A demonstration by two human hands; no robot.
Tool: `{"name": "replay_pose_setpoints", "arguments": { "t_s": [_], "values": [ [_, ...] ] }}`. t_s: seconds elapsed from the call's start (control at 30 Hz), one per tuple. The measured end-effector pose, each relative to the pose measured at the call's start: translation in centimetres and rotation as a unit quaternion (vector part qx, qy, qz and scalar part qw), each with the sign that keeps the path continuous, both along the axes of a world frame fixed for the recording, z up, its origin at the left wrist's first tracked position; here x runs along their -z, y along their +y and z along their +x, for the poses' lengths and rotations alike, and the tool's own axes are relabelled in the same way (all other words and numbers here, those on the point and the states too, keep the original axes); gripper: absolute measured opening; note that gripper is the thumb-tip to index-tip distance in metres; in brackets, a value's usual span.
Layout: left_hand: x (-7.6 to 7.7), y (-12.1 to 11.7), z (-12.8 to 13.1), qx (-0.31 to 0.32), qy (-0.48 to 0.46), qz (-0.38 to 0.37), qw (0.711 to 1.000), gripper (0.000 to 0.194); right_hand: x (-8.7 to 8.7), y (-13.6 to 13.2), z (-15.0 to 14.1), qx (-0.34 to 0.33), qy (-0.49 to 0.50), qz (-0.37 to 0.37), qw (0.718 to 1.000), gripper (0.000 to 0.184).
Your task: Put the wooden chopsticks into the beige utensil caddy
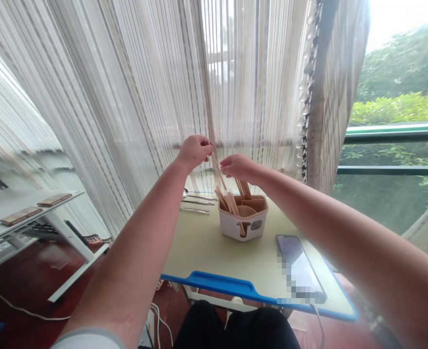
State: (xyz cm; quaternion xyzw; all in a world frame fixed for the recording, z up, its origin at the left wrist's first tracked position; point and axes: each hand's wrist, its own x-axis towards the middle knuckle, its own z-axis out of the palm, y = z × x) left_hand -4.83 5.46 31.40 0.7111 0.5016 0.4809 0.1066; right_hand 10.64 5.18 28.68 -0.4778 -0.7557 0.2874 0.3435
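Above the back of the table, my left hand is closed in a pinch on the upper end of thin wooden chopsticks, which slant down toward a caddy. My right hand hovers just right of them, its fingers bent and slightly apart, with no object visible in it. Whether its fingertips touch the chopsticks is hard to tell. Below both hands stands a white and tan utensil caddy. More light wooden chopsticks lean in its left part, and darker brown sticks stand at its back, partly behind my right hand.
Several metal utensils lie left of the caddy on the cream table, which has a blue edge. A phone with a cable lies at right. Behind hangs a striped curtain. Another table stands left.
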Motion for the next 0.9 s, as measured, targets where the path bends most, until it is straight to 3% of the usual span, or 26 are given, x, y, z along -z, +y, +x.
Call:
{"name": "replay_pose_setpoints", "arguments": {
  "t_s": [0.17, 0.4, 0.57, 0.73, 0.9],
  "values": [
    [0.1, 1.1, 0.9, -0.004, 0.006, 0.011, 1.0, 0.013, 1.0, 1.8, -1.0, -0.03, 0.03, 0.039, 0.998, 0.011],
    [0.9, 1.5, 0.4, -0.043, 0.063, 0.072, 0.994, 0.018, 2.6, 3.7, -2.2, -0.024, -0.074, 0.122, 0.99, 0.011],
    [2.4, 1.8, 0.2, -0.08, 0.059, 0.099, 0.99, 0.021, 3.9, 4.3, -2.3, 0.035, -0.168, 0.162, 0.972, 0.011],
    [4.5, 3.0, 0.0, -0.055, 0.037, 0.079, 0.995, 0.02, 5.1, 4.4, -2.2, 0.05, -0.222, 0.146, 0.963, 0.011],
    [6.4, 4.1, -1.3, -0.039, 0.008, 0.052, 0.998, 0.022, 5.5, 3.8, -1.9, 0.047, -0.216, 0.145, 0.965, 0.008]
  ]
}}
